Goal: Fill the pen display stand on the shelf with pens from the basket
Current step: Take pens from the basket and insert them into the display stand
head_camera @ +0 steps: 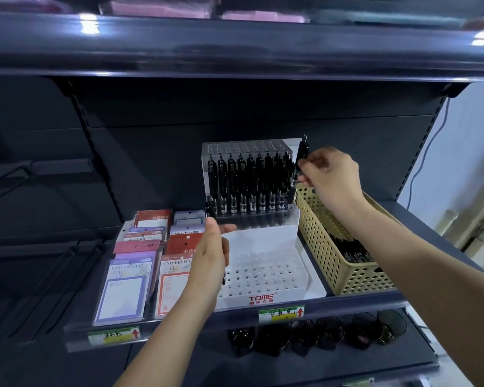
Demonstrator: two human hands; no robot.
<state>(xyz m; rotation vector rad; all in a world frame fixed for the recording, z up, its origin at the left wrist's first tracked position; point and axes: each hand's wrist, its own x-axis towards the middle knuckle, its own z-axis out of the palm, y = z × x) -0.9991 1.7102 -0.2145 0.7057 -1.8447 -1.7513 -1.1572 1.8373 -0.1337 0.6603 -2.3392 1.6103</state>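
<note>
The pen display stand (266,238) sits on the shelf (436,241), a white stepped block with "TOME" on its front wall. Its raised back tier carries a packed row of black pens (246,182) standing upright, while the low front tier shows only open holes. The right hand (330,177) is at the right end of that back row, its grip pinched on a black pen (302,152) held nearly upright, just beside the last pens in the row. The left hand (210,252) hovers at the stand's left side with the thumb stretched toward the back tier; its fingers are turned away (a dark sliver shows below them), so I cannot tell whether that grip holds anything. A beige perforated basket (347,275) stands just right of the stand, with more dark pens lying inside. Packs of sticky notes (129,289) lie left of the stand, and sunglasses (319,336) line the shelf below
</note>
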